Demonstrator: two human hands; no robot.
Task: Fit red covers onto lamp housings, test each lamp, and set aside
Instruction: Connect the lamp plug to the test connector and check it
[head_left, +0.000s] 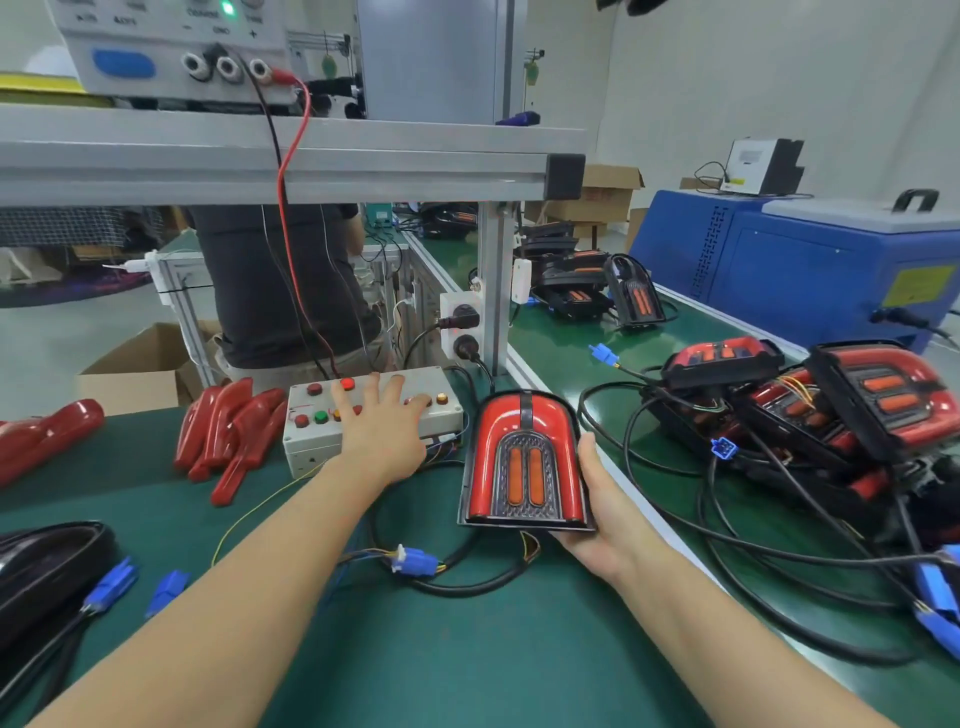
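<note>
A red cover with two orange strips on a dark honeycomb-patterned inset is being shown by the lamp (525, 463). At nine o'clock, red, green and amber buttons are being displayed on the pale grey control box (311, 447); a dark green mat (441, 654) is being seen beneath.

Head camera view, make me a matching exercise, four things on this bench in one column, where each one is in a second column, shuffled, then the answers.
Things:
1. lamp
2. button box
3. loose red covers
4. blue connector

Places:
A. leaning left of the button box
B. under the left hand
C. on the green mat between the forearms
D. held in the right hand

Pairs: 1-D, 2-B, 3-A, 4-C
</note>
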